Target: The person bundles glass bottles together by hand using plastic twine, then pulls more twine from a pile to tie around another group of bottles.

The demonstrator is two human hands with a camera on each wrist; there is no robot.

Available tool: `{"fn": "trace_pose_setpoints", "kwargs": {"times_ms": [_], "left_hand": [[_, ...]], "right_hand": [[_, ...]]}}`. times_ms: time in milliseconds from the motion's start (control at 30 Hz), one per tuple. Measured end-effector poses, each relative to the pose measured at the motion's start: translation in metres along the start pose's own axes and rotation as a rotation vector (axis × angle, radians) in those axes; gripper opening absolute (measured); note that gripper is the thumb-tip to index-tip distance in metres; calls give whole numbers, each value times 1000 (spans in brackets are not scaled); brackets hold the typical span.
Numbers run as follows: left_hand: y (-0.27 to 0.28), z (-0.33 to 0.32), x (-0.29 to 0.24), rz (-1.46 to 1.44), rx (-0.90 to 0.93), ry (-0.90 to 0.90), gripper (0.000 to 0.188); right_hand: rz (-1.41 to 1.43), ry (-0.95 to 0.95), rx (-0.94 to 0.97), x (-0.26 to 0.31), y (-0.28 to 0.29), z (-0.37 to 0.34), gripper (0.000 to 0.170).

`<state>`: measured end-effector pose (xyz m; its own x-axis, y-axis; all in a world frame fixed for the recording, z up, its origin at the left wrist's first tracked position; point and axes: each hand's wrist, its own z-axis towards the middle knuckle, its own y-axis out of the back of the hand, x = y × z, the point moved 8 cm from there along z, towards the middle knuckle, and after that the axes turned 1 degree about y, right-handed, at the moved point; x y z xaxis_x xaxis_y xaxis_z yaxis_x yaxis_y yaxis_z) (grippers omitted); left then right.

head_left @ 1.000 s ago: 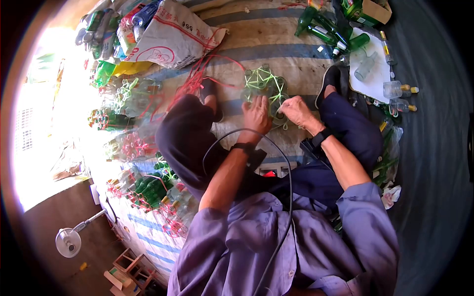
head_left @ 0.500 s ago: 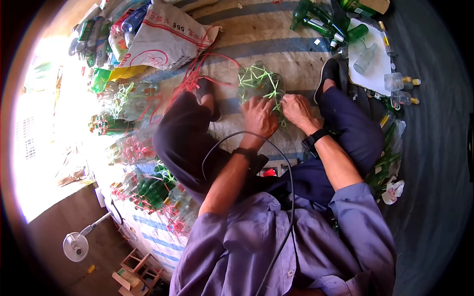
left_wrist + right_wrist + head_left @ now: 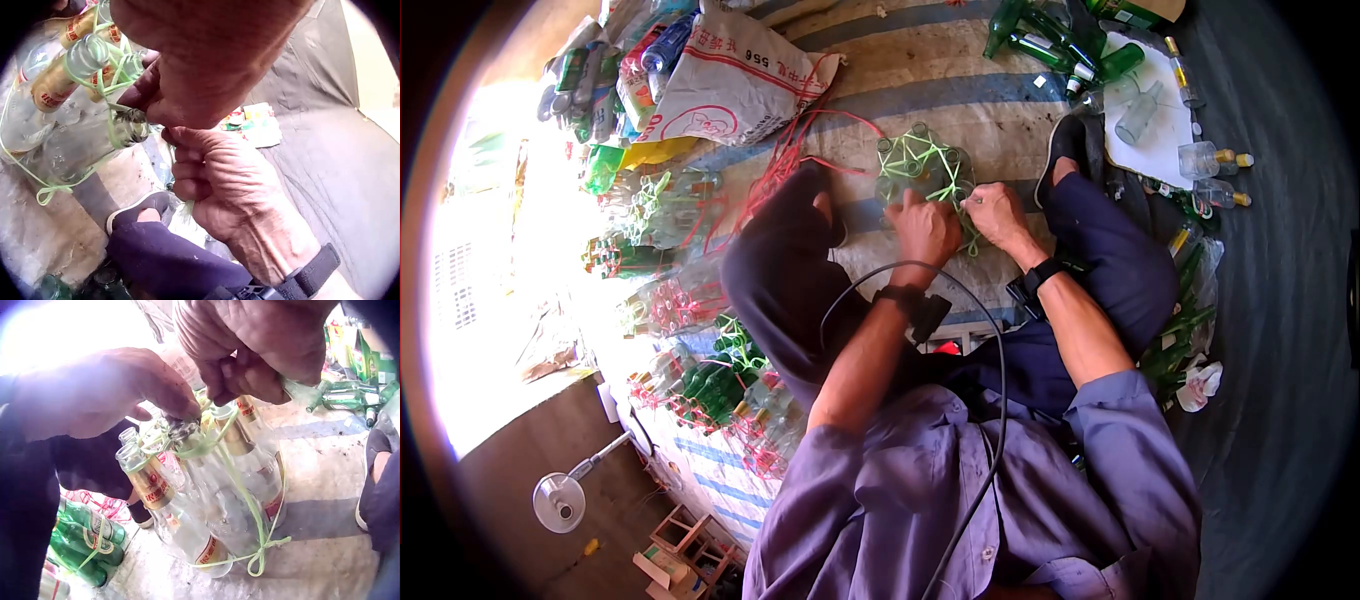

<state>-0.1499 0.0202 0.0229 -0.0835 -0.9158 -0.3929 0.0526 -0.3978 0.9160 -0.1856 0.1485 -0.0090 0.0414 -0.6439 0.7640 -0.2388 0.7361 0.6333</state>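
Observation:
A bundle of clear glass bottles (image 3: 219, 494) stands upright on the striped sheet, bound by light green plastic strap (image 3: 240, 478) looped around the necks and knotted in a bow low on its side. At the near bottle neck (image 3: 132, 125), my left hand (image 3: 928, 230) pinches the strap, thumb and fingertips right at the rim. Close beside it, my right hand (image 3: 998, 215) has its fingers curled and thumb and forefinger pinched together on the strap by the same neck. In the left wrist view the two hands' fingertips nearly meet there.
Tied bottle bundles (image 3: 710, 385) line the left side, near red strap (image 3: 785, 165) and a white woven sack (image 3: 745, 80). Loose green bottles (image 3: 1050, 50) lie at the far right by a white board (image 3: 1145, 120). A black cable (image 3: 1000, 400) loops across the lap.
My left hand's fingers, straighter a second ago, are now bent at the bottle neck. The right hand has come in slightly from the right, closer to the left. The bundle stays in place.

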Motion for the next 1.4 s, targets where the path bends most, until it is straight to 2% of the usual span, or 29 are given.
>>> {"fn": "trace_pose_setpoints", "kwargs": {"times_ms": [167, 233, 267, 333, 433, 667, 733, 767, 833, 933, 1067, 1133, 1267, 1333, 1400], "left_hand": [[-5, 8, 4, 65, 56, -17, 14], [2, 10, 3, 78, 52, -41, 14], [3, 11, 4, 73, 89, -46, 13], [4, 12, 6, 69, 126, -53, 12], [2, 12, 7, 86, 168, -69, 12], [4, 9, 4, 37, 69, -124, 10], [5, 9, 4, 10, 40, -138, 10], [3, 9, 4, 2, 45, -152, 11], [1, 10, 3, -7, 50, -164, 11], [-1, 10, 5, -10, 52, -166, 11], [-3, 11, 6, 9, 61, -177, 11], [-5, 11, 7, 14, 75, -173, 11], [-7, 11, 8, 11, 66, -181, 11], [-7, 11, 7, 15, 67, -181, 12], [-7, 11, 7, 24, 63, -178, 11]], "right_hand": [[75, 3, 18, 1, -3, 4, 22], [359, -163, 44, -13, -12, 3, 21], [359, -164, 45, -14, -13, 2, 21], [529, -260, 51, -21, -17, 0, 19], [563, -316, 65, -26, -20, -3, 18], [649, -429, 152, -27, -14, -7, 22], [407, -225, 182, -19, -4, -2, 23], [405, -228, 182, -22, -4, -1, 23], [202, -76, 167, -25, -3, 4, 22], [124, -10, 186, -26, -5, 1, 19], [-94, 20, 172, -9, 9, -9, 18], [-176, 90, 93, -12, 6, -7, 16], [-212, 63, 32, -21, -2, -7, 15], [-229, -22, -4, -29, -6, -8, 15], [-208, -8, -48, -28, -14, -8, 16]]}}
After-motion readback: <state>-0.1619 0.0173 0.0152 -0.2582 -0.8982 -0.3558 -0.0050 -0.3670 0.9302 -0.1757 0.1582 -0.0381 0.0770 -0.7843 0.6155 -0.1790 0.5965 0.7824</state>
